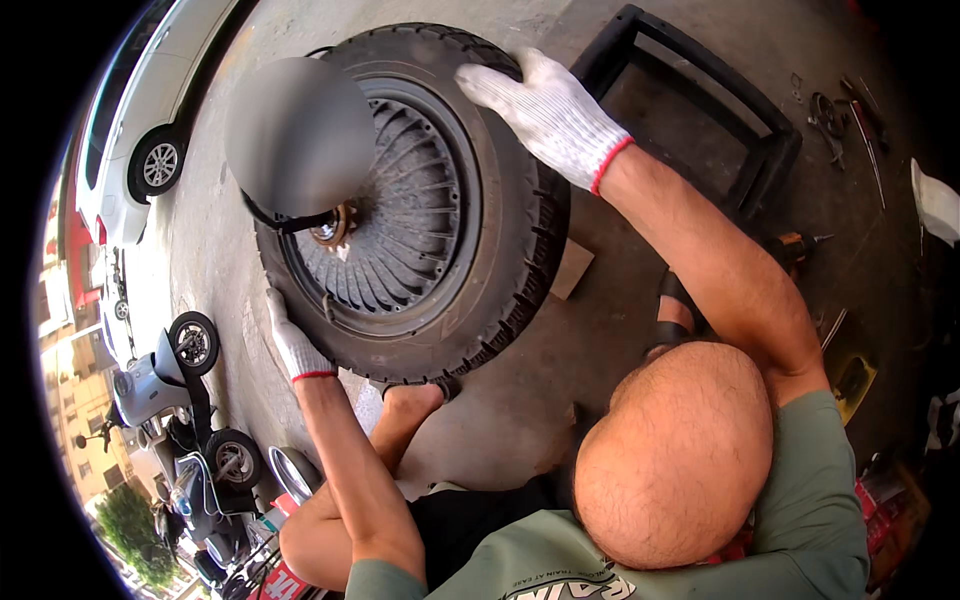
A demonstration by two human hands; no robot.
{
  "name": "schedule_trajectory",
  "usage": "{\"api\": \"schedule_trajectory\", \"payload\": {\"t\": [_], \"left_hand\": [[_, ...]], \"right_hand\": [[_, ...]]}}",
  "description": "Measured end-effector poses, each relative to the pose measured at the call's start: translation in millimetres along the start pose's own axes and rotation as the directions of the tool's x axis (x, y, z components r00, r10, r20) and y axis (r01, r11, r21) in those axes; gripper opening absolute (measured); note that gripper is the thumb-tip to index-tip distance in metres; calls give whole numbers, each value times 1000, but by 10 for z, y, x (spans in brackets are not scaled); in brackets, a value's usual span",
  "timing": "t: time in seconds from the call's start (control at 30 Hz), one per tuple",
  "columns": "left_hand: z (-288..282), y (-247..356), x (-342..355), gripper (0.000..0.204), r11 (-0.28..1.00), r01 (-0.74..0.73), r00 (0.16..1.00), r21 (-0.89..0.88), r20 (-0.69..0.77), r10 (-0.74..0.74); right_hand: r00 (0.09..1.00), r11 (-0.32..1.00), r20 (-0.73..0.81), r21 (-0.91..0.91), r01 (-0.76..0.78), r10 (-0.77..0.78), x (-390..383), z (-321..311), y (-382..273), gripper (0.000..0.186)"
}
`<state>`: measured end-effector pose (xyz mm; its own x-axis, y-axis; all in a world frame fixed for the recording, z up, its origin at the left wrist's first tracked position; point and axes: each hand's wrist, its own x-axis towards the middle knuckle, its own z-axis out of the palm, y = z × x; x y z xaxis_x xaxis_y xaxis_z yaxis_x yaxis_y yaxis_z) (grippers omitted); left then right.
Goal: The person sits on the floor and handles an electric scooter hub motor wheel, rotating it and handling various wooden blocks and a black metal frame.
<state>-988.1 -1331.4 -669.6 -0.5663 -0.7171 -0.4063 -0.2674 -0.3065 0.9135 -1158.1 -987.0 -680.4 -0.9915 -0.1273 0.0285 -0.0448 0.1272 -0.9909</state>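
Note:
Between my two hands, in front of my knees, a motorcycle-type wheel [400, 220] stands tilted with its ribbed hub side showing. Its black tyre [490, 250] has a chunky tread, and a toothed brass-coloured part [338, 226] sits at the axle. My right hand [545, 110], in a white knit glove with a red cuff, lies over the upper right of the tyre, thumb on the sidewall. My left hand [298, 340], gloved alike, is closed against the lower left tyre edge; the tyre partly hides its fingers. A grey blur covers part of the hub and whatever is there.
Beyond my right hand a black rectangular frame [690, 110] lies on the floor. Pliers [826, 125], screwdrivers [868, 130] and a power drill [795, 246] lie at right. A flat tan piece [572, 270] is beside the tyre. A white car [150, 110] and scooters [165, 380] stand left.

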Motion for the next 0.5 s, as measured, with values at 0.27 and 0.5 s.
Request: {"api": "schedule_trajectory", "payload": {"t": [0.27,0.5], "left_hand": [[-370,779,-4,63,967,-233,972,104,2,234],[-190,-1025,253,77,938,94,994,332,14,-105]], "right_hand": [[947,945,119,-100,310,-298,-91,-138,-851,55],[965,953,-50,173,-247,259,-1011,-87,1025,67]]}}
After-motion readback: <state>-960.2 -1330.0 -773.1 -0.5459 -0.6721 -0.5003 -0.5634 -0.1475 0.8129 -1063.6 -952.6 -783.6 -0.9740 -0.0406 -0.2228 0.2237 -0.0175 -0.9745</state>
